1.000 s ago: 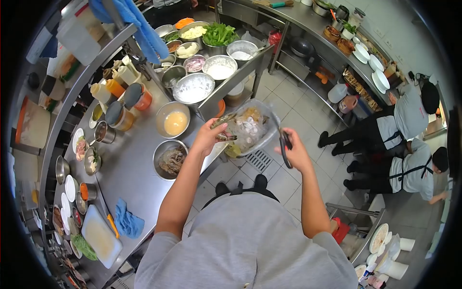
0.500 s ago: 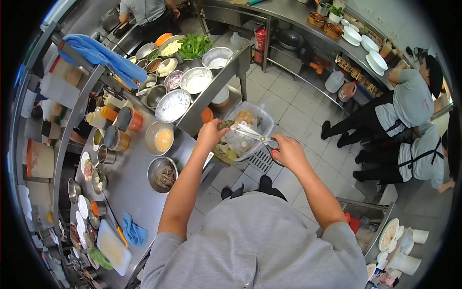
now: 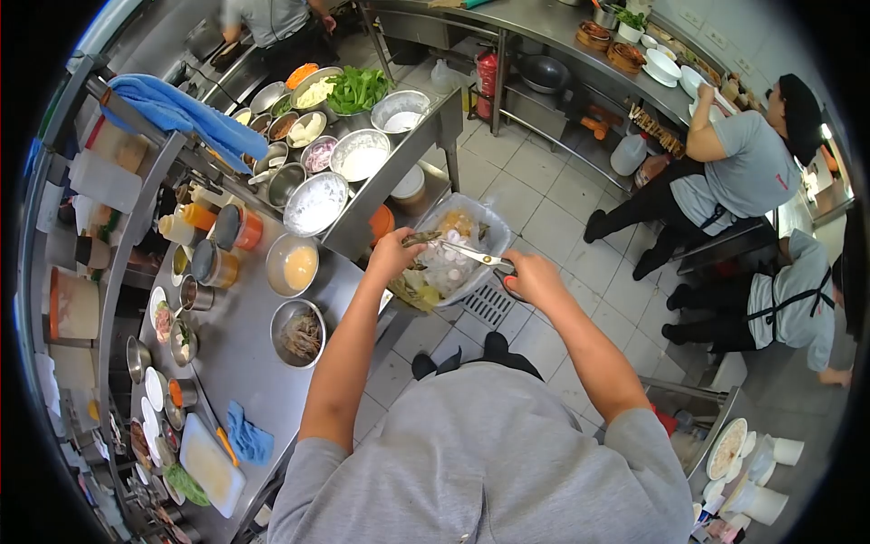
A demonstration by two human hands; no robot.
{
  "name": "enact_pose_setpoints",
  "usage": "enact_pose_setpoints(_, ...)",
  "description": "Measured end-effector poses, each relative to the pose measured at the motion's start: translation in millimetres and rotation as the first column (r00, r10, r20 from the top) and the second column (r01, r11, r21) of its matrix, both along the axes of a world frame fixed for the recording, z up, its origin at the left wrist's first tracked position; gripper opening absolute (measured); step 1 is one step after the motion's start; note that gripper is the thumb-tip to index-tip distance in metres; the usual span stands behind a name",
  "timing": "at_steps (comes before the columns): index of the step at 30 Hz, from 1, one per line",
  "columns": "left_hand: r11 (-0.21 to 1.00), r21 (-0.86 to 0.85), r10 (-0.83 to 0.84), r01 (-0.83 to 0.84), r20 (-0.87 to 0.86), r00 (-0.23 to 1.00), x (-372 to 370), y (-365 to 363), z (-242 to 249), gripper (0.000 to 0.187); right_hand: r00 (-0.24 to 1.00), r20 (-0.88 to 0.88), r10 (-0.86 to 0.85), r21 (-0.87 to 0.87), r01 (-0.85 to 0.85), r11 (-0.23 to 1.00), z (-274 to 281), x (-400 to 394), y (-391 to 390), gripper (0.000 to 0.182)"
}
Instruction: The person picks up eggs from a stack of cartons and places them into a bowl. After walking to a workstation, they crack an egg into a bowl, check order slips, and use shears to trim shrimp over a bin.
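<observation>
In the head view, my left hand (image 3: 391,256) pinches a raw shrimp (image 3: 420,238), which sticks out to the right of the fingers. My right hand (image 3: 533,275) is wrapped around the handles of a pair of scissors (image 3: 482,257). Their metal blades point left and lie close together, tips right at the shrimp. Both hands are over a waste bin (image 3: 494,238) lined with clear plastic and partly filled with scraps. On the counter left of my left forearm, a steel bowl (image 3: 278,349) holds more shrimp; behind it stands a bowl of yellowish liquid (image 3: 300,267).
A steel counter (image 3: 237,363) runs along my left with a cutting board (image 3: 210,467) and blue cloth (image 3: 247,433). Bowls of ingredients (image 3: 361,154) fill the shelf ahead. Two people (image 3: 739,168) stand at the right; another person (image 3: 276,27) is at the back left.
The scissor blades have come together and swung slightly at the shrimp. A co-worker at the right has turned and reached toward the plates on the back counter. My view has shifted slightly.
</observation>
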State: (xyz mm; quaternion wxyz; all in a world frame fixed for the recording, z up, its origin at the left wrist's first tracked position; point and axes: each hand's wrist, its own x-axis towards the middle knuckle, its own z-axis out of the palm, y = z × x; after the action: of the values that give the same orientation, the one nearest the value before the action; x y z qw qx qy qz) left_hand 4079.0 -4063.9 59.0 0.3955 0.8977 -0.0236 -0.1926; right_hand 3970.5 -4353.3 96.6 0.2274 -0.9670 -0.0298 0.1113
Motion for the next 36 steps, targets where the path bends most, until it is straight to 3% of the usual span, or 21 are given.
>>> enact_pose_setpoints(1,0.992,-0.123,0.033,-0.043,-0.087,0.996,2.7,4.5,-5.8,0.035,1.000,0.006,-0.003,0.017,0.003,1.000,2.2,-2.3,-5.1,0.048)
enact_pose_setpoints(5,0.988,-0.150,-0.044,0.042,-0.010,0.999,3.3,14.0,-13.9,0.036,0.995,-0.035,-0.096,0.120,0.099,0.988,14.4,-9.2,-18.9,0.065)
enact_pose_setpoints(8,0.972,-0.169,-0.152,0.161,0.064,0.986,-0.2,11.4,-8.0,0.035,0.991,-0.036,-0.130,0.344,0.134,0.929,19.6,-15.0,-19.8,0.065)
enact_pose_setpoints(16,0.913,-0.312,-0.254,0.263,0.070,0.965,-15.9,-11.7,10.2,0.032,0.994,-0.091,-0.063,0.400,0.095,0.911,-9.6,-18.1,-16.8,0.062)
enact_pose_setpoints(19,0.911,-0.353,-0.249,0.212,-0.062,0.967,-20.0,-11.2,5.5,0.031,0.994,-0.092,-0.059,0.405,0.091,0.910,-19.0,-25.3,-15.7,0.061)
enact_pose_setpoints(22,0.922,-0.270,-0.294,0.278,-0.018,0.956,-22.0,-7.9,-16.0,0.033,0.987,-0.144,-0.063,0.442,0.122,0.889,-33.0,-31.2,-15.6,0.059)
enact_pose_setpoints(26,0.931,-0.344,-0.249,0.123,-0.350,0.903,-33.1,-4.9,-32.3,0.038,0.966,-0.258,-0.032,0.524,0.168,0.835,-45.2,-43.4,-11.9,0.057)
enact_pose_setpoints(28,0.917,-0.388,-0.281,0.093,-0.462,0.841,-39.0,0.4,-55.2,0.040,0.934,-0.358,-0.015,0.470,0.194,0.861,-66.7,-46.3,-12.4,0.058)
enact_pose_setpoints(32,0.942,-0.290,-0.322,0.165,-0.656,0.682,-54.1,15.2,-106.8,0.045,0.904,-0.425,-0.052,0.377,0.229,0.897,-96.6,-56.3,-9.0,0.055)
enact_pose_setpoints(33,0.962,-0.239,-0.266,0.135,-0.688,0.676,-60.7,15.9,-110.4,0.041,0.905,-0.419,-0.072,0.372,0.243,0.896,-101.6,-59.2,-8.0,0.057)
enact_pose_setpoints(36,0.834,-0.418,-0.070,-0.360,-0.728,0.683,-77.9,16.4,-118.9,0.029,0.926,-0.348,-0.146,0.481,0.311,0.820,-117.8,-71.8,-5.4,0.066)
